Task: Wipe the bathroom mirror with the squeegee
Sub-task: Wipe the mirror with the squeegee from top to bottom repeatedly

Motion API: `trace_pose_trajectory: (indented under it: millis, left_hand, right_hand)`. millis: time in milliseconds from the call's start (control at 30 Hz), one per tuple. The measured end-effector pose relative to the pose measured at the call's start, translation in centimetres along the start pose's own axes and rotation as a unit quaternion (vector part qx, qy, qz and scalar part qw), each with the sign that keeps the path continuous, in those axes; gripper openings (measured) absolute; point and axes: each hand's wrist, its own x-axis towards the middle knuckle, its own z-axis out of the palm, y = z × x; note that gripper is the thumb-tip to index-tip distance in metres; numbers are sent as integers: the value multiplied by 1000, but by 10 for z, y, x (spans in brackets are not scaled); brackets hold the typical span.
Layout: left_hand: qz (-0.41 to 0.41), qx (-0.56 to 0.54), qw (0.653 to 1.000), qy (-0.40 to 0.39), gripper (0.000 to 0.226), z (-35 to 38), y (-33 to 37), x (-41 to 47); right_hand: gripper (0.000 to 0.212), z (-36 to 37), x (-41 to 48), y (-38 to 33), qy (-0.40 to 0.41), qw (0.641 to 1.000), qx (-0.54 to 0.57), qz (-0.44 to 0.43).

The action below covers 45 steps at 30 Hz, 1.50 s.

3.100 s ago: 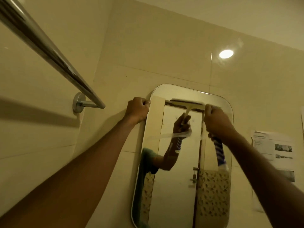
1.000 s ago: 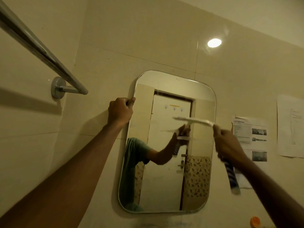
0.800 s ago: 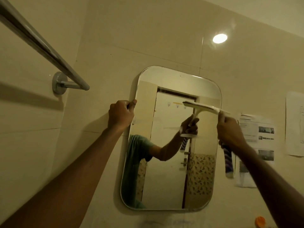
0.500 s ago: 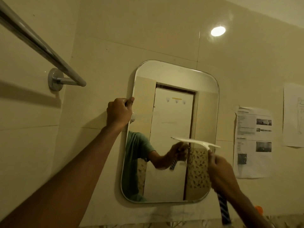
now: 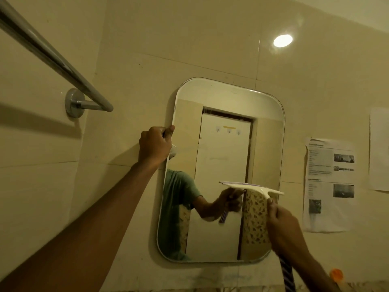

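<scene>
A rounded rectangular mirror [image 5: 223,144] hangs on the beige tiled wall. My left hand [image 5: 154,144] grips its left edge at mid height, thumb on the glass rim. My right hand [image 5: 283,226] grips the handle of a white squeegee [image 5: 252,187]. Its blade lies roughly level across the right half of the glass, in the lower middle. A blue striped end of the handle [image 5: 287,275] sticks out below my wrist. The glass reflects a door, my arm and the squeegee.
A chrome towel bar [image 5: 52,57] runs from the upper left to a wall mount [image 5: 73,103] left of the mirror. Printed paper sheets [image 5: 329,184] are stuck to the wall on the right. An orange object [image 5: 336,275] shows at the bottom right.
My right hand lifted the squeegee to the upper right of the glass, then drew it down to the lower middle. My left hand stayed on the mirror's left edge.
</scene>
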Motion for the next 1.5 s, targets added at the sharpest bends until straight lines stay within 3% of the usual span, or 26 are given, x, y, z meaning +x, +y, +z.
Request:
trace_pose_trajectory:
  millis: [167,300,433,600,733,900,1033,1167,1300,1500]
  left_hand:
    - [4,-18,999,-32,55,-6,-4,3]
    - [-48,-87,993,-64,64,-11,1,4]
    - [-108,-147,979,-94,70,-15,3,6]
    - [-111,-155,975,-111,69,-21,9,2]
    - [-141,-189,960,-151,64,-27,11,5]
    - [-200,-244,921,-230,79,-35,8,19]
    - [-220,-263,899,-272,85,-37,1,28]
    - [-203,-252,910,-260,74,-34,1,26]
    - [-194,-246,924,-219,62,-32,5,16]
    - [-181,-228,941,-174,59,-28,5,8]
  right_hand:
    - [51,-46,84,-103,60,993,34,-96]
    - [43,-53,133,-170,76,989,39,-123]
    - [45,-8,90,-136,71,991,-1,-112]
    - [49,52,-18,-74,15,998,-22,-55]
    - [50,33,2,-105,12,998,9,-62]
    - [48,13,67,-176,16,993,56,-105]
    - [41,59,12,-139,1,993,4,-116]
    - [34,84,-47,-103,-25,993,-43,-104]
    - [41,64,-38,-114,-58,994,8,-98]
    - [44,39,25,-151,23,989,41,-140]
